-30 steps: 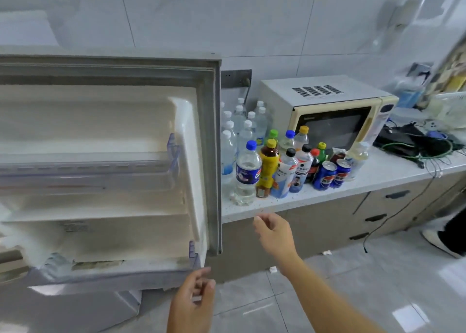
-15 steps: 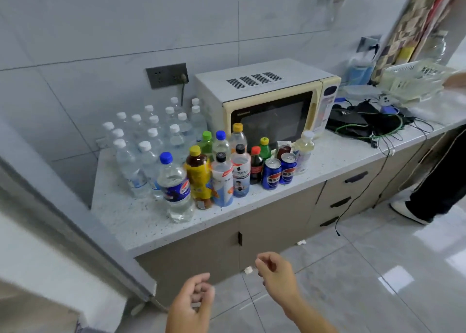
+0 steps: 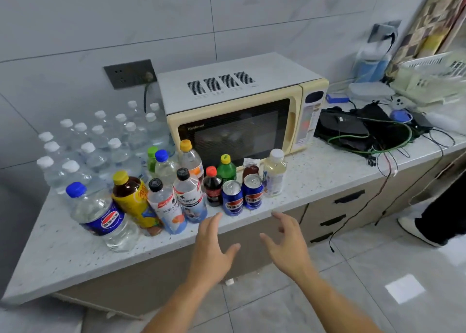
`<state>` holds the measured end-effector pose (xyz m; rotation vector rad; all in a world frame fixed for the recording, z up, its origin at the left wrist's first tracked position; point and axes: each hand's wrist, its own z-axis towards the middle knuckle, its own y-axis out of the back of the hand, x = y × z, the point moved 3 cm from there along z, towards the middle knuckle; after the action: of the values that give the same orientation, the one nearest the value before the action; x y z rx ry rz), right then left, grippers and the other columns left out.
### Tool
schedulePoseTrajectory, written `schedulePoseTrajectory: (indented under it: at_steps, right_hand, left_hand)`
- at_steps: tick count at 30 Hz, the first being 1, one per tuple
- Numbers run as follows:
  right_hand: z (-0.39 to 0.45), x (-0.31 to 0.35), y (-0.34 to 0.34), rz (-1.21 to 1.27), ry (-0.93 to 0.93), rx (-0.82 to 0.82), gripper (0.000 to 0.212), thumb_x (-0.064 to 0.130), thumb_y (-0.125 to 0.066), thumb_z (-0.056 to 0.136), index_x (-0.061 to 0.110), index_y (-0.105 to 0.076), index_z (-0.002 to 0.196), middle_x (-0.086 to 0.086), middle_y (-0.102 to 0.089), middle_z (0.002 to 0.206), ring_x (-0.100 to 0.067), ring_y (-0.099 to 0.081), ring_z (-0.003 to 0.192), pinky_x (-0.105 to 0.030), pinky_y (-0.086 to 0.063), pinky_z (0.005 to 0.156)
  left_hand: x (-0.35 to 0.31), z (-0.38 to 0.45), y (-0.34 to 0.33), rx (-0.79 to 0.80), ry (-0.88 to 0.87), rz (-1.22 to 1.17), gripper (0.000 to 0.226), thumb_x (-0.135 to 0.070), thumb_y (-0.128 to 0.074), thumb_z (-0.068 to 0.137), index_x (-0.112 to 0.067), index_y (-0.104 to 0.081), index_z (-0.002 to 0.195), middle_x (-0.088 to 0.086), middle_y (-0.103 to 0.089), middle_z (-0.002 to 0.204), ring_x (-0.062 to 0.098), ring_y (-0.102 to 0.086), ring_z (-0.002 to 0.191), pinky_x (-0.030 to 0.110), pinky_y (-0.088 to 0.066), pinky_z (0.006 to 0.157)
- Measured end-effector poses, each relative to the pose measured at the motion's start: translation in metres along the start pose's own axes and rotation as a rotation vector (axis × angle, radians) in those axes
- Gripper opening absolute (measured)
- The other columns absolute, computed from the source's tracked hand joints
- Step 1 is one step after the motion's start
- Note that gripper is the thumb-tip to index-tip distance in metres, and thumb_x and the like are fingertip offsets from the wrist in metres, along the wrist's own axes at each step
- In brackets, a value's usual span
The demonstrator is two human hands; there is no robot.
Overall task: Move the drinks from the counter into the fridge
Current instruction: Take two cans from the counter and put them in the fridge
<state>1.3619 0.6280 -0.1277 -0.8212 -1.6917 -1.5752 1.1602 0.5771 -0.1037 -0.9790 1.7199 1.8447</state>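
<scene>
Drinks stand on the speckled white counter (image 3: 63,252). Two blue cans (image 3: 232,199) (image 3: 253,191) sit near the front edge, with a small dark cola bottle (image 3: 213,187) and a green bottle (image 3: 227,169) behind. Left of them are two white-labelled bottles (image 3: 187,196), a yellow tea bottle (image 3: 133,201) and a large blue-capped clear bottle (image 3: 100,216). A pale bottle (image 3: 274,172) stands right of the cans. Several white-capped water bottles (image 3: 95,146) fill the back left. My left hand (image 3: 211,247) and right hand (image 3: 287,244) hover empty, fingers spread, just before the cans. The fridge is out of view.
A cream microwave (image 3: 239,106) sits behind the drinks. Black gear and tangled cables (image 3: 365,133) lie to its right, with a white basket (image 3: 433,73) further back. Drawers (image 3: 348,199) are below the counter. Another person's leg and shoe (image 3: 428,227) stand at the right.
The view swung right from the open fridge door to the counter. Both hands rose from low and loosely curled to spread open, close to the cans.
</scene>
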Motion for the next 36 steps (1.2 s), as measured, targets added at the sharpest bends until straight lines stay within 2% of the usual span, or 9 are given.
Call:
schedulePoseTrajectory:
  at_steps: [5,9,14,19,23,27,31,33,36]
  right_hand:
    - [0.071,0.026,0.005,-0.175,0.27,0.009,0.069,0.033,-0.078,0.08,0.027,-0.046,0.141,0.006,-0.044,0.145,-0.014,-0.046,0.129,-0.027,-0.043,0.101]
    - [0.118,0.034,-0.001,-0.331,0.35,0.099,0.075,0.036,-0.077,0.08,0.027,-0.04,0.144,0.007,-0.039,0.149,-0.015,-0.045,0.131,-0.031,-0.046,0.105]
    - [0.156,0.031,-0.017,-0.485,0.368,0.252,0.082,0.038,-0.077,0.077,0.03,-0.035,0.147,0.007,-0.04,0.144,-0.019,-0.051,0.124,-0.033,-0.051,0.097]
    - [0.171,0.019,-0.027,-0.475,0.303,0.285,0.09,0.045,-0.081,0.073,0.029,-0.033,0.147,0.003,-0.047,0.138,-0.022,-0.055,0.12,-0.036,-0.052,0.092]
    - [0.176,0.016,-0.03,-0.462,0.332,0.255,0.075,0.048,-0.079,0.071,0.027,-0.04,0.131,0.001,-0.057,0.129,-0.023,-0.059,0.113,-0.034,-0.051,0.084]
    - [0.169,0.014,-0.031,-0.435,0.413,0.218,0.062,0.047,-0.076,0.073,0.028,-0.042,0.12,0.005,-0.061,0.12,-0.023,-0.059,0.106,-0.032,-0.052,0.074]
    - [0.156,0.008,-0.025,-0.311,0.442,0.217,0.067,0.036,-0.077,0.076,0.027,-0.04,0.131,0.006,-0.058,0.12,-0.022,-0.061,0.102,-0.029,-0.05,0.068]
    - [0.143,-0.001,-0.017,-0.201,0.404,0.236,0.072,0.034,-0.079,0.076,0.026,-0.041,0.137,0.005,-0.058,0.122,-0.019,-0.062,0.1,-0.031,-0.054,0.073]
    - [0.119,-0.016,-0.008,-0.037,0.351,0.258,0.066,0.034,-0.085,0.07,0.03,-0.048,0.125,0.012,-0.059,0.113,-0.01,-0.06,0.096,-0.023,-0.051,0.076]
  left_hand:
    - [-0.025,0.08,-0.015,-0.037,-0.25,0.27,0.088,-0.031,-0.08,0.08,-0.024,-0.029,0.151,-0.001,-0.033,0.147,0.018,-0.038,0.134,0.032,-0.041,0.105]
    - [-0.031,0.129,-0.027,0.024,-0.285,0.54,0.09,-0.039,-0.077,0.082,-0.024,-0.024,0.153,0.007,-0.027,0.153,0.026,-0.029,0.14,0.037,-0.036,0.11]
    - [-0.029,0.159,-0.033,0.102,-0.334,0.766,0.084,-0.038,-0.069,0.086,-0.027,-0.019,0.153,0.002,-0.044,0.141,0.025,-0.042,0.123,0.037,-0.039,0.095]
    - [-0.026,0.161,-0.035,0.149,-0.287,0.832,0.081,-0.034,-0.069,0.087,-0.021,-0.022,0.152,0.005,-0.048,0.135,0.025,-0.043,0.12,0.036,-0.042,0.094]
    - [-0.026,0.152,-0.037,0.142,-0.19,0.783,0.067,-0.038,-0.073,0.083,-0.019,-0.038,0.137,0.006,-0.045,0.131,0.026,-0.039,0.119,0.034,-0.047,0.088]
    - [-0.017,0.135,-0.046,0.06,-0.155,0.664,0.062,-0.03,-0.071,0.085,-0.025,-0.038,0.137,-0.001,-0.039,0.132,0.022,-0.044,0.122,0.033,-0.05,0.083]
    - [-0.006,0.119,-0.049,-0.088,-0.107,0.466,0.061,-0.023,-0.075,0.081,-0.023,-0.046,0.135,-0.002,-0.043,0.135,0.021,-0.049,0.121,0.034,-0.052,0.089]
    - [-0.001,0.103,-0.051,-0.188,-0.04,0.319,0.06,-0.021,-0.08,0.076,-0.022,-0.051,0.129,-0.003,-0.049,0.129,0.019,-0.053,0.115,0.027,-0.05,0.084]
    - [0.01,0.064,-0.053,-0.358,0.139,-0.043,0.065,-0.011,-0.088,0.065,-0.032,-0.053,0.117,-0.011,-0.051,0.112,0.015,-0.058,0.103,0.011,-0.044,0.078]
